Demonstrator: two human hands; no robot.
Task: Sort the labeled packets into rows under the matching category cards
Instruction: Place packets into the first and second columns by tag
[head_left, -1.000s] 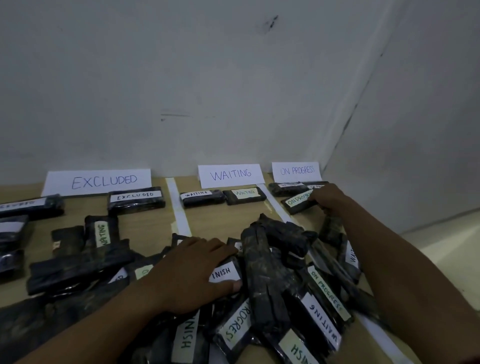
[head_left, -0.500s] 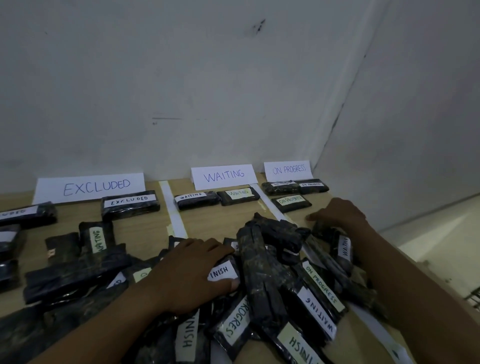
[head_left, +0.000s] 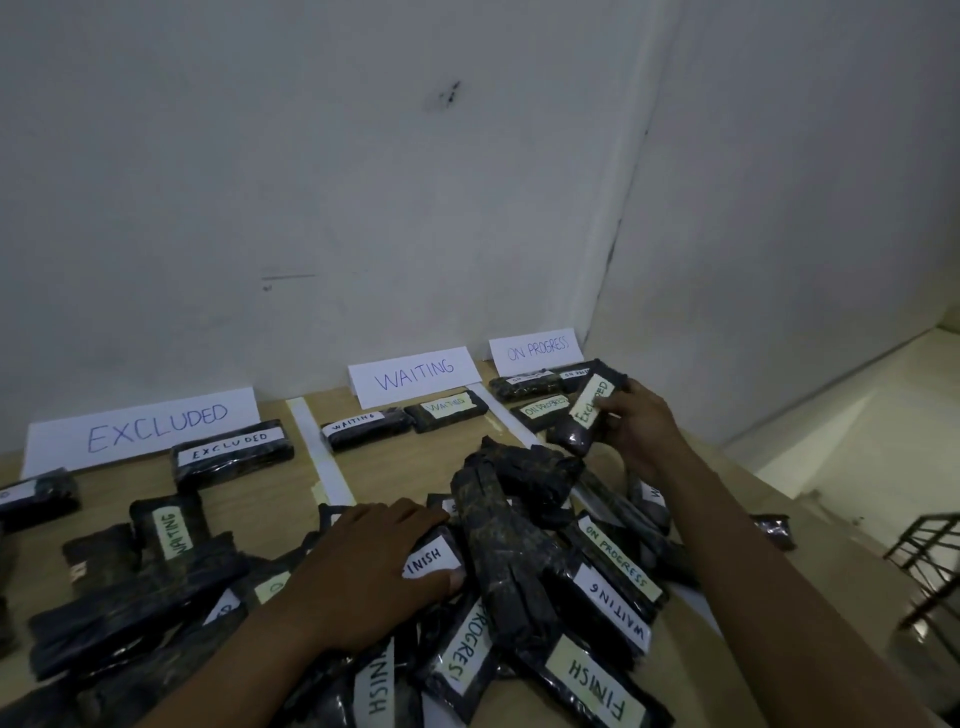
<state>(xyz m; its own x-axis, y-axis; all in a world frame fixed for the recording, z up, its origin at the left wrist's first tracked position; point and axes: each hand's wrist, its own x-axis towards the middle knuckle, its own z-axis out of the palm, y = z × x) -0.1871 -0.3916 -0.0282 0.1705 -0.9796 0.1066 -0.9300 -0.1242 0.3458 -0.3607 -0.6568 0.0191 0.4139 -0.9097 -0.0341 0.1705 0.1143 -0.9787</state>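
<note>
My right hand (head_left: 641, 431) grips a dark packet labeled EXCLUDED (head_left: 589, 410), lifted and tilted above the ON PROGRESS row. My left hand (head_left: 371, 566) rests flat on a FINISH packet (head_left: 431, 558) in the loose pile (head_left: 519, 571) of dark labeled packets. Three cards stand against the wall: EXCLUDED (head_left: 145, 428), WAITING (head_left: 413, 374), ON PROGRESS (head_left: 535, 349). Under them lie an EXCLUDED packet (head_left: 231, 454), two WAITING packets (head_left: 363, 426) and ON PROGRESS packets (head_left: 540, 406).
White tape strips (head_left: 317, 452) divide the wooden table into columns. More packets lie at the far left edge (head_left: 36, 496). The table's right edge drops to a floor with a dark railing (head_left: 924, 551). White walls meet in a corner behind the cards.
My right hand pulled back from the ON PROGRESS row to the pile's right side, then lifted an EXCLUDED packet. My left hand stayed on the FINISH packet.
</note>
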